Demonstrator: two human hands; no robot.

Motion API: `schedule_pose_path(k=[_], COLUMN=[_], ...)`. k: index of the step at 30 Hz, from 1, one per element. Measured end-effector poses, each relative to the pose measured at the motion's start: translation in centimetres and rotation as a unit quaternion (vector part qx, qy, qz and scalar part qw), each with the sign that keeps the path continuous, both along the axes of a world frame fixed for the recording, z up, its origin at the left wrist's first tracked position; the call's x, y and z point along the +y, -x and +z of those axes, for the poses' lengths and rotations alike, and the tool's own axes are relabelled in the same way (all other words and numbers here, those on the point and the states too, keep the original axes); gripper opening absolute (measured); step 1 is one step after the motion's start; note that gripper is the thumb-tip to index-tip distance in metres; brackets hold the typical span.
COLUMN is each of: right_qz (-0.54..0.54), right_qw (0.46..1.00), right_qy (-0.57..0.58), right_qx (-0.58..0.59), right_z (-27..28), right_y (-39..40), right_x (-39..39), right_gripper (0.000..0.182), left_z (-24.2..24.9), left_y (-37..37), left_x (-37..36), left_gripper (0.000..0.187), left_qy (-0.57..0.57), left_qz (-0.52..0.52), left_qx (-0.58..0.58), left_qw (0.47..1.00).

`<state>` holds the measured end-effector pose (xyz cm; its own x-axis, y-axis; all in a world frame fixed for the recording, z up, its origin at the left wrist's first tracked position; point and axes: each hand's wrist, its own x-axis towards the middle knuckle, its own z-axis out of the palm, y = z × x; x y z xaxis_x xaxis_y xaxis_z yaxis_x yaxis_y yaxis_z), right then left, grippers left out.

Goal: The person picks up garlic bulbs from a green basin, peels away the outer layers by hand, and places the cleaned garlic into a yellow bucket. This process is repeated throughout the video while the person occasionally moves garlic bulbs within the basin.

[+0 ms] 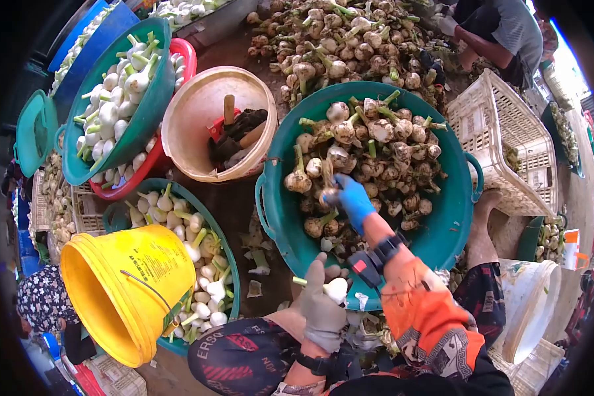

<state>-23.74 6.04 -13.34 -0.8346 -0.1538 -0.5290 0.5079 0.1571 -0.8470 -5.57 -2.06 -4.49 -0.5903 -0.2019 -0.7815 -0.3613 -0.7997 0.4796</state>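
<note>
My left hand (325,310), in a grey work glove, is low in the middle with its fingers wrapped round a clean white garlic bulb (337,290); a short green stem sticks out to its left. Over the large green tub (452,257), my right hand (355,200) wears a blue glove. Its fingers are closed on a soil-stained garlic bulb (327,195) with a dry brownish stalk. Many more unpeeled garlic bulbs (402,158) lie heaped in this tub, some with cut green stems. The right fingertips are partly hidden by the glove and bulbs.
A tilted yellow bucket (129,290) rests on a green basin (231,284) of white bulbs. Beyond stand a cream bucket (171,125) holding tools and another green basin (66,148) of cleaned garlic. At right are a plastic crate (488,125) and a person (518,33).
</note>
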Motion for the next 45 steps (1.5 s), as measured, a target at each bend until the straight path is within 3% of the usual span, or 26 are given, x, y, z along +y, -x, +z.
schedule_pose_path(k=[1,4,6,8,10,11,13,15,18,21,24,25,26,28,29,32,35,39,42,45], right_qz=[-0.016,-0.065,-0.096,-0.108,-0.089,-0.144,-0.251,-0.264,-0.263,-0.229,-0.197,-0.182,-0.167,-0.202,-0.215,-0.228,-0.186,-0.188,-0.16,-0.094], right_qw=[0.992,0.921,0.943,0.981,0.994,0.983,0.948,0.953,0.956,0.962,0.966,0.966,0.963,0.945,0.945,0.957,0.972,0.967,0.974,0.982], right_qy=[0.112,0.354,0.299,0.157,0.07,0.112,0.194,0.141,0.11,0.108,0.034,-0.016,-0.066,-0.052,-0.033,0.029,0.098,0.114,0.079,0.045], right_qx=[-0.061,-0.148,-0.107,-0.037,-0.009,-0.002,0.015,0.041,0.071,0.097,0.165,0.184,0.202,0.253,0.243,0.177,0.105,0.129,0.142,0.161], right_z=[1.0,3.6,5.2,8.4,9.9,10.5,11.6,10.9,11.0,12.0,12.8,13.4,13.9,13.1,13.2,13.7,13.4,12.7,13.5,13.4], right_y=[-1.8,-8.3,-12.4,-15.0,-16.3,-16.6,-17.2,-18.4,-19.7,-21.2,-21.9,-22.1,-22.2,-22.4,-22.5,-22.7,-23.3,-23.5,-23.3,-23.4], right_x=[1.3,3.9,4.1,4.6,5.7,5.9,5.6,4.9,4.8,6.2,7.2,7.5,7.7,7.7,7.7,7.8,8.7,7.8,8.2,9.4], right_gripper=[0.04,0.037,0.036,0.03,0.033,0.032,0.031,0.029,0.023,0.019,0.016,0.016,0.016,0.018,0.019,0.023,0.031,0.037,0.034,0.032], left_z=[1.3,0.8,1.2,1.3,1.7,1.8,0.0,-0.6,0.6,4.3,4.9,5.2,5.5,5.9,5.7,5.2,6.0,5.2,5.2,4.9], left_y=[0.8,1.0,0.9,0.1,-0.8,-1.1,-2.0,-2.7,-3.1,-3.5,-3.8,-3.8,-3.8,-3.5,-4.0,-4.3,-4.4,-4.9,-4.7,-4.8], left_x=[0.3,1.5,0.6,1.1,1.7,2.1,3.0,3.2,3.1,3.5,3.3,3.8,3.3,1.9,2.1,2.2,3.5,3.2,2.6,2.3], left_gripper=[0.046,0.058,0.062,0.052,0.052,0.052,0.053,0.057,0.053,0.053,0.051,0.035,0.031,0.028,0.035,0.031,0.031,0.036,0.03,0.034], left_qy=[0.071,0.093,-0.052,-0.059,-0.002,0.026,0.214,0.412,0.451,0.141,0.112,0.169,0.1,-0.04,-0.003,-0.046,0.177,0.028,0.013,0.107], left_qz=[-0.055,-0.056,-0.135,-0.125,-0.148,-0.16,-0.194,-0.239,-0.248,-0.215,-0.254,-0.246,-0.275,-0.328,-0.329,-0.291,-0.279,-0.263,-0.3,-0.36], left_qx=[0.004,0.097,0.189,0.145,0.167,0.182,0.234,0.257,0.309,0.238,0.237,0.285,0.249,0.173,0.196,0.179,0.265,0.234,0.237,0.255], left_qw=[0.996,0.989,0.971,0.98,0.975,0.97,0.928,0.841,0.8,0.937,0.931,0.911,0.923,0.928,0.924,0.939,0.906,0.935,0.924,0.891])
